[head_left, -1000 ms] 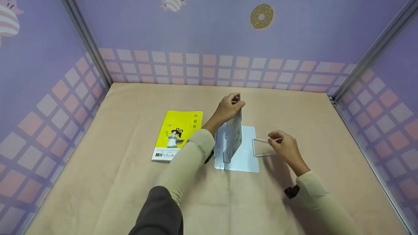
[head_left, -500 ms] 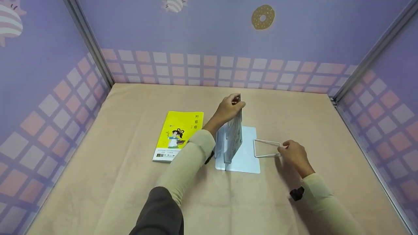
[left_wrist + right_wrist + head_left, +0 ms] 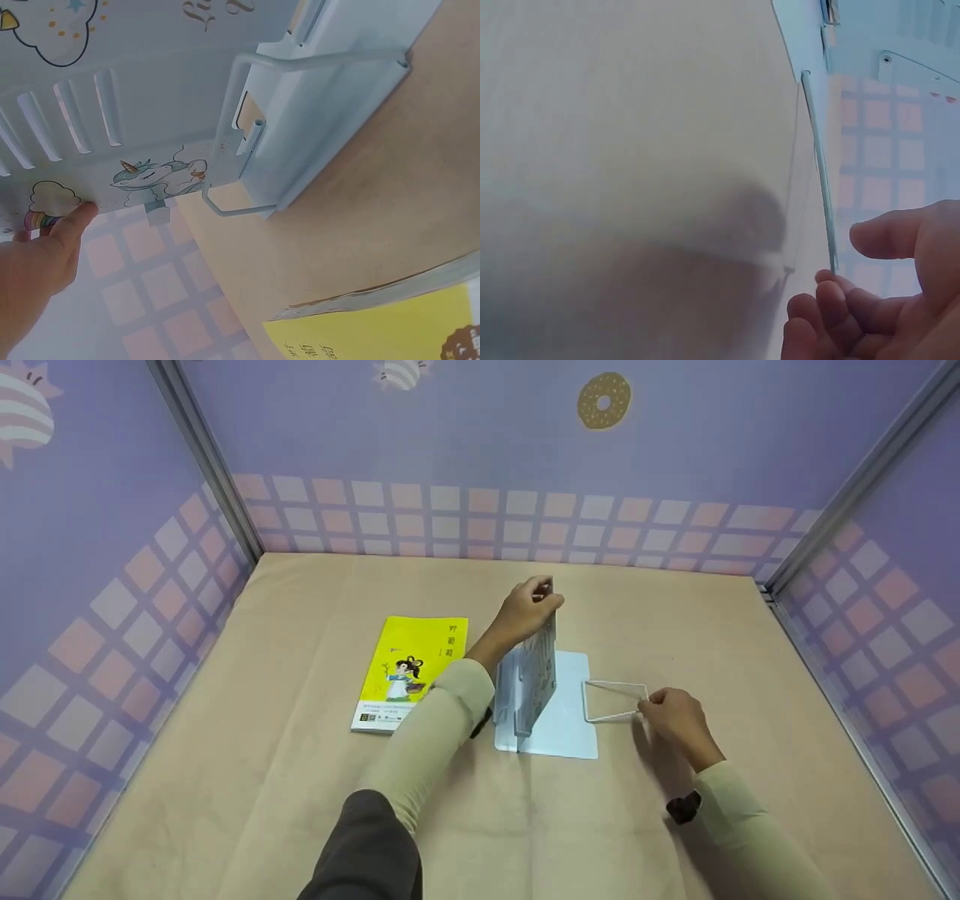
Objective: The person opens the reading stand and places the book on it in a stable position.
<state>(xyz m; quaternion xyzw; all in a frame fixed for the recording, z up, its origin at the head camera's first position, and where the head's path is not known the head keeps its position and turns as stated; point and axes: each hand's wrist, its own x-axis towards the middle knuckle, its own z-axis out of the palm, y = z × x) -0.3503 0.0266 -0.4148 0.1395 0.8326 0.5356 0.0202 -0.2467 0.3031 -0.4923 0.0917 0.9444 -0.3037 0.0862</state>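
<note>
Folding stand [image 3: 537,682], pale blue, metal, sits mid-counter with its panel held upright. Largest first: lilac wall [image 3: 450,435] behind, banded at the bottom with pink and white squares, a doughnut print [image 3: 604,400] higher up. Counter [image 3: 300,802]: tan, lightly creased. Pale sleeves [image 3: 424,735] reach in from the near side, one to each hand. Stand's panel is edge-on in the head view; left wrist view shows slots and a unicorn print [image 3: 161,178] on it. Base plate [image 3: 568,724] lies flat beneath. Yellow book [image 3: 424,641] lies flat to the left of the stand, near it but apart, cover up, partly covered by the left sleeve. Left hand [image 3: 526,607] is at the panel's top edge, fingers pinching it. Right hand [image 3: 677,722] is low over the counter, to the right of the base plate. One wire loop [image 3: 823,172] extends from the base plate's right edge out to the right hand; a second wire loop [image 3: 337,59] rises from the base on the other side. Right fingers: loosely bent, a fingertip touching the loop's far end, thumb standing apart from them in the right wrist view.
</note>
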